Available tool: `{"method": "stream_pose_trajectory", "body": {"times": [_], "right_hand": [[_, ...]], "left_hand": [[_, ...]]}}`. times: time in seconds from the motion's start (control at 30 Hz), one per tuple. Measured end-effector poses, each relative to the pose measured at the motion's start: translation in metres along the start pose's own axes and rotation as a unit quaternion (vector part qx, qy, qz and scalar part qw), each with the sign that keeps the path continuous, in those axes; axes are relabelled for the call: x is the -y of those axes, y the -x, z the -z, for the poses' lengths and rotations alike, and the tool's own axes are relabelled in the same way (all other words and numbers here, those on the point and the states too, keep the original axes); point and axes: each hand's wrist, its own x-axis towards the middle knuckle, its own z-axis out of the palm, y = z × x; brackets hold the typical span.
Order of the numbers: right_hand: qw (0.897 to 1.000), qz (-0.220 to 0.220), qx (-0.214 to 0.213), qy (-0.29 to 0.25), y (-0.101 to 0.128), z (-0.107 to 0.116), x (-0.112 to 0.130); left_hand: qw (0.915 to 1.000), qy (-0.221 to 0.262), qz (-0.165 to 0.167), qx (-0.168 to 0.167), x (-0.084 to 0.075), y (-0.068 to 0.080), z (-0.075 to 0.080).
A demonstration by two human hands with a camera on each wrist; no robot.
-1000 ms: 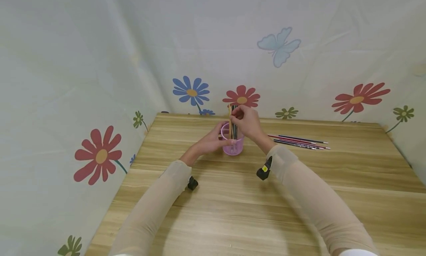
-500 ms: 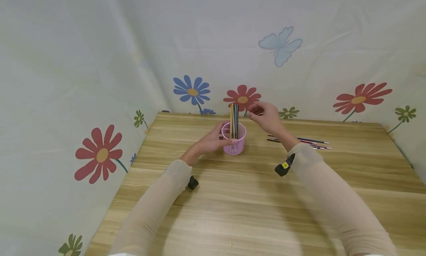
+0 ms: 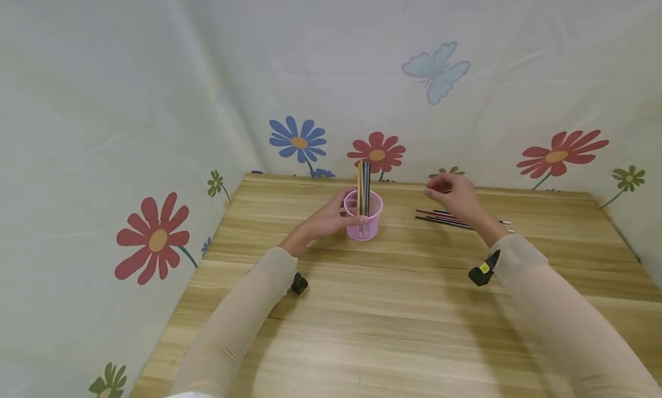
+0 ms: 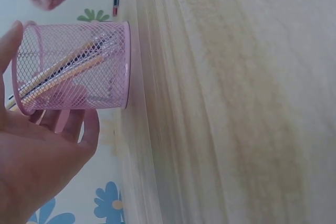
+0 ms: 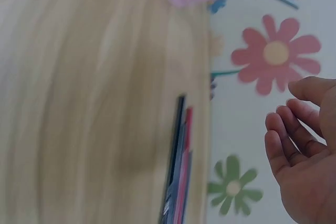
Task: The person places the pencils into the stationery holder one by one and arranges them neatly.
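My left hand (image 3: 326, 221) holds a pink mesh pencil cup (image 3: 372, 224), thumb on the near side and fingers round the far side. The cup (image 4: 73, 66) stands upright on the table. Several pencils (image 3: 364, 182), yellow and dark, stick up out of it. Off to the right, my right hand (image 3: 457, 198) hovers over several pencils (image 3: 445, 219) lying in a loose bundle on the wood. Its fingers are loosely bent and nothing is between them, as the right wrist view also shows for this hand (image 5: 307, 145). The lying pencils (image 5: 181, 171) are dark and red.
A wood-grain table (image 3: 331, 329) spreads beneath both arms. Behind its far edge and along the left hangs a pale cloth (image 3: 331, 70) printed with flowers and a butterfly. Small black cameras are strapped at both wrists.
My right hand has let go of the pencils in the cup and moved right, to above the lying pencils. The left hand and cup have stayed in place.
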Motion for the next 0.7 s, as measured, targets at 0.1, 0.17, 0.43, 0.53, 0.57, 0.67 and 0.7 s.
{"method": "stream_pose_trajectory", "body": {"times": [0.1,0.17,0.43,0.53,0.57,0.67,0.7], "right_hand": [[1.000,-0.002,0.020,0.016,0.008,0.005,-0.016],[0.999,0.000,0.032,0.020,0.013,0.007,-0.026],[0.997,-0.013,0.064,0.041,0.028,0.008,-0.050],[0.997,-0.004,0.063,0.049,0.030,0.003,-0.057],[0.997,0.000,0.064,0.050,0.030,0.001,-0.059],[0.996,0.002,0.069,0.057,0.030,-0.004,-0.063],[0.996,0.001,0.072,0.057,0.030,-0.005,-0.063]], "left_hand": [[1.0000,0.004,0.002,-0.003,0.000,-0.001,-0.001],[0.9999,0.004,0.005,-0.010,0.001,-0.002,-0.001],[0.9998,0.003,0.000,-0.019,0.003,-0.003,0.000],[0.9998,0.003,-0.003,-0.018,0.004,-0.004,0.000],[0.9998,0.004,-0.002,-0.018,0.004,-0.003,0.000],[0.9998,0.009,0.000,-0.016,0.005,-0.002,-0.001],[0.9998,0.012,0.000,-0.016,0.005,-0.002,-0.001]]}}
